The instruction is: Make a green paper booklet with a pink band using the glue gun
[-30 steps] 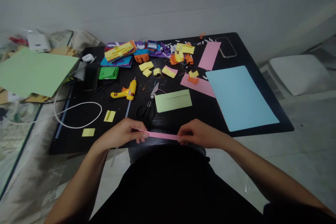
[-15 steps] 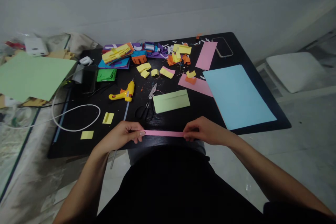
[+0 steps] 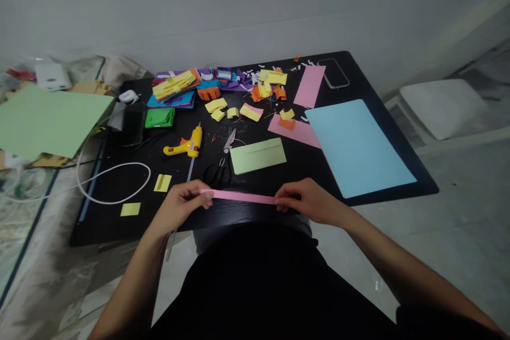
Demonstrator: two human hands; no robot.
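Observation:
A narrow pink paper strip [image 3: 244, 196] stretches between my hands over the front part of the black table [image 3: 235, 217]. My left hand [image 3: 185, 203] pinches its left end between thumb and fingers, and a short bit of pink shows past the thumb. At the right end, my right hand [image 3: 299, 200] grips the strip with thumb and fingertips. Just beyond the strip lie a folded light green paper [image 3: 258, 156], black-handled pliers [image 3: 218, 170] and scissors-like silver blades [image 3: 230, 141].
A yellow glue gun [image 3: 187, 144] and a white cable [image 3: 149, 170] lie to the left. Blue sheets [image 3: 360, 149] cover the right side. Pink paper [image 3: 309, 86], a phone [image 3: 335, 73], green pieces [image 3: 160, 117] and colored scraps are farther back.
The strip's left end has risen slightly and now pokes out past my left thumb. Both hands still hold it. The whole view has shifted a little.

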